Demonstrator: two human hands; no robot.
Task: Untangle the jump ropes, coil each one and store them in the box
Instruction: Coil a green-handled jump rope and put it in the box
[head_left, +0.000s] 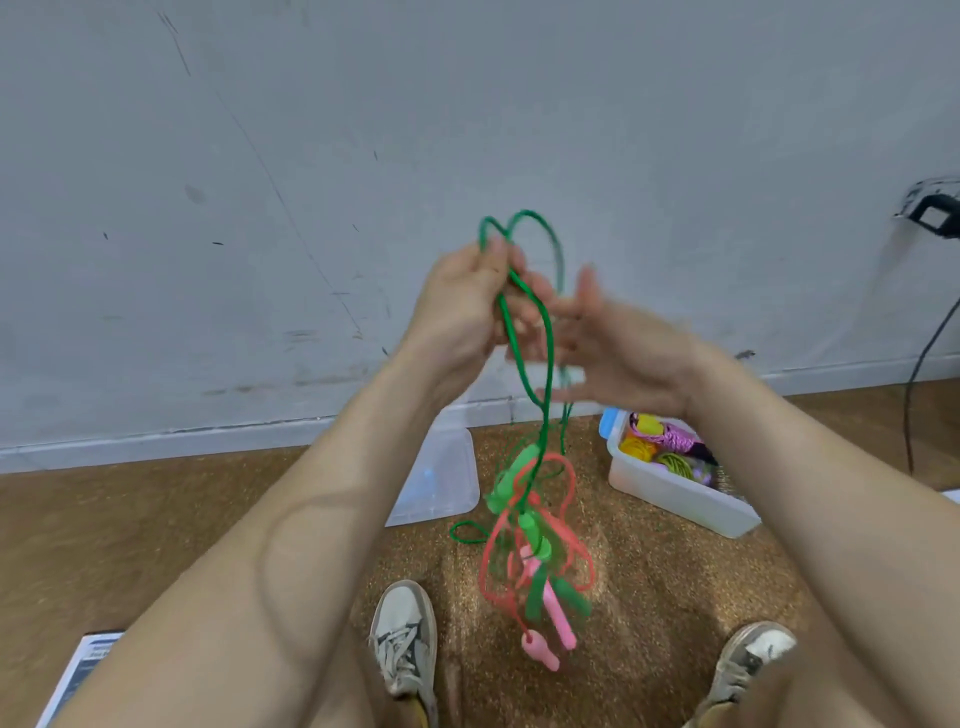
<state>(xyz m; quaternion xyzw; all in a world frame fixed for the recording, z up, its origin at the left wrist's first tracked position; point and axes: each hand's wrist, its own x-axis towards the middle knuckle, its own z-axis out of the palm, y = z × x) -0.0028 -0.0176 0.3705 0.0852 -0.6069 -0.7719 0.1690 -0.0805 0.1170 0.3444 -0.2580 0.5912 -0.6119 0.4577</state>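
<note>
Left hand (462, 306) gripping green rope (544, 421) loops, right hand (613, 358) flat-fingered beside it, blurred, tangle (535, 566) dangling below, box (670, 493) half behind arm.

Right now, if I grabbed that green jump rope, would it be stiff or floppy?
Probably floppy: the green jump rope droops in loose loops from the left hand's grip. Likely light too, since that one hand holds the whole bunch up. It would probably drag the red rope along, because they look tangled lower down.
</note>
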